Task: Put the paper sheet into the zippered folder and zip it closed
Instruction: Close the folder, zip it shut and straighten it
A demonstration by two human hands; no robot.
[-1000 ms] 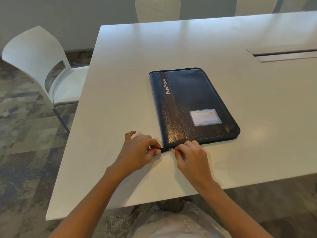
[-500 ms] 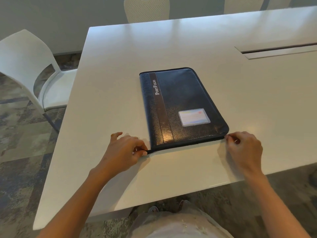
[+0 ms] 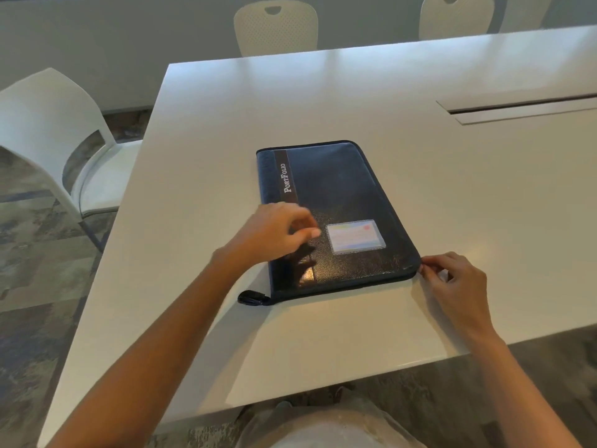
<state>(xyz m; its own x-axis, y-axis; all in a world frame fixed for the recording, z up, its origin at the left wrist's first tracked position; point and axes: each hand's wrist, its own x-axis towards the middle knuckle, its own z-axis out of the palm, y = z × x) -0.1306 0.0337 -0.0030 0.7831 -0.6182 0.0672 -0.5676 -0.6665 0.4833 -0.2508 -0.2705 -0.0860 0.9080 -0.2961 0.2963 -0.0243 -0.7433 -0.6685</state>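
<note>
On the white worktop (image 3: 200, 195) the dark folder (image 3: 342, 195) lay shut, the right hand (image 3: 454, 279) pinching at its near right corner, the left hand (image 3: 274, 232) hovering loosely curled above, so an unbraced pull might drag the folder or snag the zipper.

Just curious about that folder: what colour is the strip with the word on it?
Dark brown with white "PortFolio" lettering, on the navy zippered folder; head view.

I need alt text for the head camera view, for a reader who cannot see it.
A dark zippered folder lies closed on a white table. The right hand pinches at its near right corner, and the left hand hovers over the cover. White chairs stand around the table.
</note>
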